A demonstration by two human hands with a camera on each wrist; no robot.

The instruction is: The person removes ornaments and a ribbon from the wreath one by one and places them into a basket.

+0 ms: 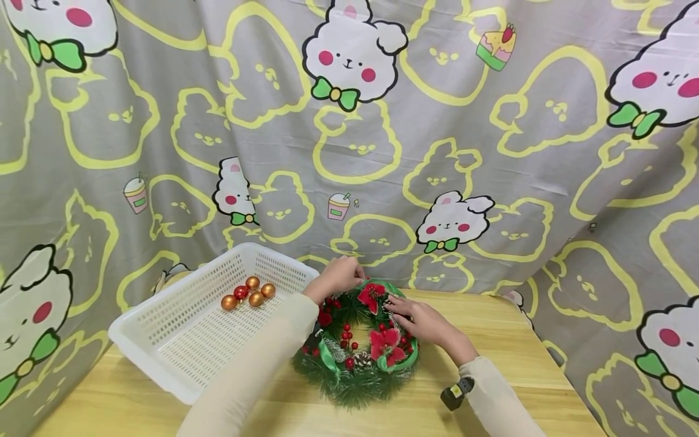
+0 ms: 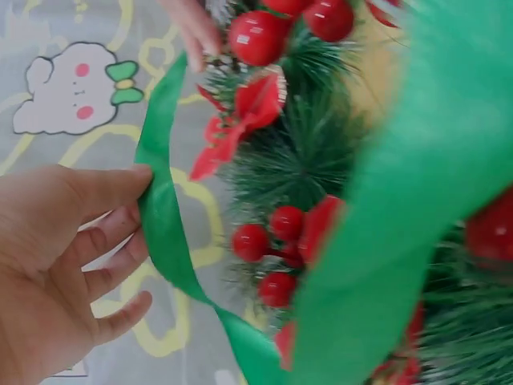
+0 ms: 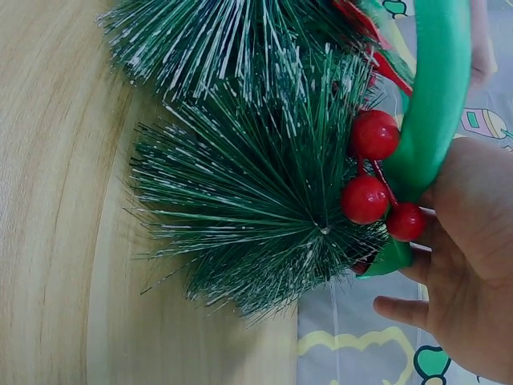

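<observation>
A green wreath (image 1: pixel 355 388) with frosted needles, red flowers (image 1: pixel 385 346), red berries (image 3: pixel 375 135) and a pine cone (image 1: pixel 363 362) lies on the table. A shiny green ribbon (image 2: pixel 164 216) winds around it. At the wreath's back left, my left hand (image 1: pixel 341 276) pinches a loose stretch of ribbon between thumb and fingers, lifted off the needles. My right hand (image 1: pixel 423 318) is at the wreath's back right, its thumb and fingers meeting at the ribbon beside the berries. In the right wrist view, ribbon and berries partly hide those fingertips, while the little finger stands free.
A white slotted basket (image 1: pixel 164 370) stands left of the wreath, holding several gold balls (image 1: pixel 229 301) and a red ball (image 1: pixel 241 292). The wooden table (image 1: pixel 508 364) ends at a patterned curtain (image 1: pixel 371 200) behind. A black wrist device (image 1: pixel 456 393) sits at my right cuff.
</observation>
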